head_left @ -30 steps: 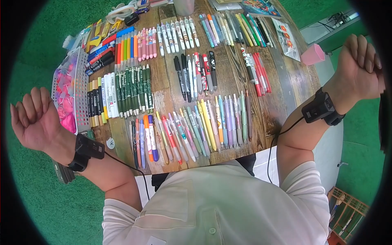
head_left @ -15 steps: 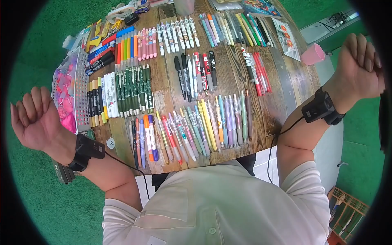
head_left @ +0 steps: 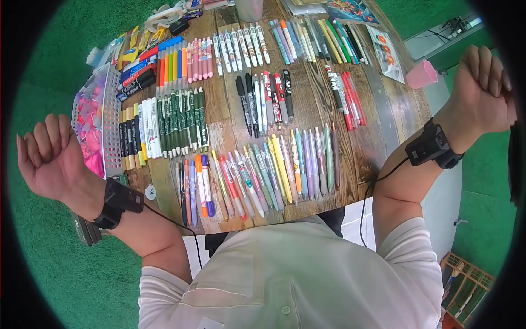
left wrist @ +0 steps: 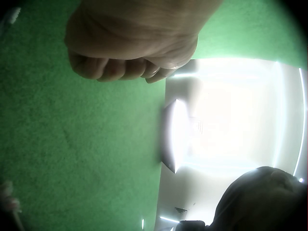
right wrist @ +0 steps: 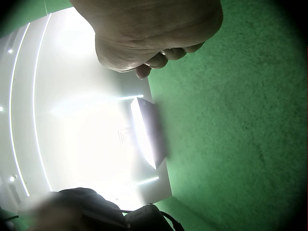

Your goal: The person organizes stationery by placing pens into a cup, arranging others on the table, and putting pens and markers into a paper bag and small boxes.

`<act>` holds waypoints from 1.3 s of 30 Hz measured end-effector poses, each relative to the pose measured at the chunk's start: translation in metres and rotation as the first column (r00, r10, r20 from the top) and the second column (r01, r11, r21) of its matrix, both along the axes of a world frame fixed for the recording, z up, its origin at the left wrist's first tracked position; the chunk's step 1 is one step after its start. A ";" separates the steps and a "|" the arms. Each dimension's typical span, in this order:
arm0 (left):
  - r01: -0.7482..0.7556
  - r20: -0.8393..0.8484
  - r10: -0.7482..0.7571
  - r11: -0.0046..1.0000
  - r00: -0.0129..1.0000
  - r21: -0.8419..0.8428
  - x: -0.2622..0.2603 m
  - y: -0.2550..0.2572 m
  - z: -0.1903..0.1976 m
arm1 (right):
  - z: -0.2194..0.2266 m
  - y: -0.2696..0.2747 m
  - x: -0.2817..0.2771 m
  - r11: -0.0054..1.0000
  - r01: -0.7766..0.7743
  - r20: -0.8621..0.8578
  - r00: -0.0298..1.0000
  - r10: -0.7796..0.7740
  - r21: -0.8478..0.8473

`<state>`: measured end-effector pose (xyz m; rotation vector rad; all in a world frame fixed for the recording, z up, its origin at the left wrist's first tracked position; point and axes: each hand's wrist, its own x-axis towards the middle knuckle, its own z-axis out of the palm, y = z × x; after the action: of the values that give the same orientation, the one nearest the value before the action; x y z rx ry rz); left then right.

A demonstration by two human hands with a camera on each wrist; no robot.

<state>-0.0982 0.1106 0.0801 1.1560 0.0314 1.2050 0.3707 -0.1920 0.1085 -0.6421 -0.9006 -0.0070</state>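
My left hand is raised at the left, palm up with loosely curled fingers, beside a white perforated basket. At the far right my right hand is held up the same way. Both hold nothing and are apart from the wooden table. Pens lie between them in rows: dark green pens, pink pens, white patterned pens, red pens and a long front row of mixed pens. Each wrist view shows the curled fingers of the left hand or right hand.
Pink and pastel packets fill the basket. A pink cup stands at the right edge, near a clear packet with red items. At the back are a metallic cup and an illustrated booklet. Cables run from both wrist cameras.
The head view has shifted very slightly, so the table and pens sit a little further right. My left hand appears slightly further right too; the right hand stays in place.
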 end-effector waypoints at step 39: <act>-0.018 0.007 0.018 1.000 1.000 -0.023 0.022 -0.013 -0.002 | -0.004 -0.017 0.028 0.972 -0.232 -0.152 0.963 0.224 -0.037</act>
<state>-0.0760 0.0980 0.0781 1.1338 0.0496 1.2216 0.3985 -0.2093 0.1047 -0.5783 -0.8297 0.2702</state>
